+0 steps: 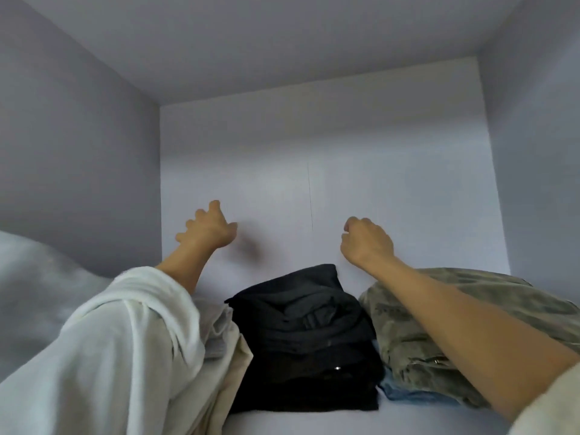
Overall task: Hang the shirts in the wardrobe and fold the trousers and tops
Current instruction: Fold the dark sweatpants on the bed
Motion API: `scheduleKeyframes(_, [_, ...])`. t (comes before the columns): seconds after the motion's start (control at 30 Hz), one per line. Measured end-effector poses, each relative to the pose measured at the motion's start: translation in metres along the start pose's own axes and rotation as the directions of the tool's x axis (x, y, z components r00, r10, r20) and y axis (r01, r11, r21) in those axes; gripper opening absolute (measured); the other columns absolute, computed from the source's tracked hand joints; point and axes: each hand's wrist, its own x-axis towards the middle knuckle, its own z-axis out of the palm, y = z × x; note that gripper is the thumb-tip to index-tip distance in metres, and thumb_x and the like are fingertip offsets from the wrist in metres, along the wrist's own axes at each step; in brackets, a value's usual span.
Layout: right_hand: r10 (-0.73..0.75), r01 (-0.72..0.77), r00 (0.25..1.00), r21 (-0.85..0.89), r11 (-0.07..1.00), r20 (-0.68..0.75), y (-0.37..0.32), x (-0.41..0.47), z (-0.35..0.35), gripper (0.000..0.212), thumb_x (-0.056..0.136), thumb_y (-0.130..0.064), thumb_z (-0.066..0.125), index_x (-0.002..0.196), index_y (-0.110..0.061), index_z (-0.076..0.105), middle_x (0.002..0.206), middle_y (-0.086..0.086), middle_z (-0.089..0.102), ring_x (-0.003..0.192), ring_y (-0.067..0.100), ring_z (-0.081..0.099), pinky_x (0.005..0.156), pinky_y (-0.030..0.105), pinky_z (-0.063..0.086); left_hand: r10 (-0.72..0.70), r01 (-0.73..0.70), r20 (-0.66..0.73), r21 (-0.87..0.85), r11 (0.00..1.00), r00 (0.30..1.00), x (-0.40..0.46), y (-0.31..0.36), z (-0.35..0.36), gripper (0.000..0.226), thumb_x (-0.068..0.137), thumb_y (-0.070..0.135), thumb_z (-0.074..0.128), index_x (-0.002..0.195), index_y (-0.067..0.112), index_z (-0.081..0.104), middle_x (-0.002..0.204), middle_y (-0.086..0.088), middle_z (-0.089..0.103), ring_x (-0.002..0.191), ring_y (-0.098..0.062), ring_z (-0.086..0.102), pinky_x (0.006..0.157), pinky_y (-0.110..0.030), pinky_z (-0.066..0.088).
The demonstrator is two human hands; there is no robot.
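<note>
With a white garment (pixel 125 334) draped over my forearm, my left hand (pixel 208 227) hangs loose and spread, the black folded stack (pixel 310 337) sits mid-shelf, and my right hand (pixel 365 240) is clenched empty above the camouflage trousers (pixel 408 334), so I should square the piles gently.

Blue garment (pixel 417 396) mostly hidden underneath

**Cloth on smooth matt panels**

I see a matt, smooth back panel (pixel 376 158), a soft white cloth sleeve (pixel 125 334), matt black folded clothes (pixel 307 340) with one small shiny stud (pixel 337 368), and mottled, washed-looking olive cloth (pixel 414 334)
</note>
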Motion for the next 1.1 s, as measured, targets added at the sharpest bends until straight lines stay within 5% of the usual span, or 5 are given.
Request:
scheduleKeyframes(0.13, [-0.299,0.261,0.932,0.193,0.946,0.206,-0.007,-0.006,-0.003,0.037,0.1,-0.022,0.03,0.129,-0.01,0.05,0.133,0.006,0.051,0.122,0.026,0.046,0.1,0.034,0.038,0.314,-0.337,0.236,0.067,0.939,0.92,0.0,0.026,0.022,0.06,0.099,0.04,0.033,0.15,0.02,0.006,0.156,-0.009,0.011,0.142,-0.031,0.017,0.115,-0.047,0.016])
scheduleKeyframes(0.27, [-0.112,0.28,0.573,-0.066,0.958,0.812,-0.014,-0.039,0.022,0.053,0.1,-0.041,0.02,0.132,-0.007,0.046,0.142,0.011,0.041,0.13,0.026,0.038,0.106,0.032,0.026,-0.007,-0.424,0.771,0.357,0.832,0.636,-0.041,0.014,0.096,0.062,0.097,0.052,0.022,0.149,0.019,0.017,0.157,-0.002,0.015,0.143,-0.022,0.017,0.116,-0.041,0.014])
scheduleKeyframes(0.43, [-0.312,0.3,0.885,0.09,0.95,0.345,-0.009,-0.025,-0.028,0.041,0.101,-0.03,0.028,0.138,-0.016,0.039,0.146,0.001,0.036,0.135,0.021,0.03,0.11,0.032,0.025,0.349,-0.362,0.174,0.048,0.931,0.921,-0.035,0.038,0.034,0.057,0.099,0.041,0.031,0.149,0.026,0.009,0.157,-0.004,0.009,0.144,-0.028,0.009,0.115,-0.05,0.012])
scheduleKeyframes(0.53, [-0.341,0.338,0.94,0.091,0.937,0.013,-0.002,-0.034,-0.06,0.045,0.1,-0.023,0.032,0.144,-0.016,0.03,0.151,0.002,0.03,0.137,0.021,0.028,0.11,0.037,0.028,0.349,-0.416,-0.391,-0.098,0.904,0.851,-0.053,0.062,-0.013,0.057,0.095,0.029,0.039,0.147,0.023,0.018,0.153,-0.01,0.021,0.14,-0.03,0.018,0.112,-0.052,0.017])
scheduleKeyframes(1.1, [0.162,-0.191,0.959,-0.111,0.975,-0.234,0.027,-0.355,-0.259,0.028,0.093,-0.018,0.043,0.114,-0.02,0.062,0.11,-0.001,0.066,0.098,0.017,0.059,0.086,0.025,0.043,0.763,-0.707,-0.282,-0.64,0.302,0.581,-0.33,0.13,-0.053,0.035,0.094,0.028,0.046,0.128,0.021,0.054,0.136,-0.002,0.049,0.123,-0.022,0.046,0.1,-0.032,0.035])
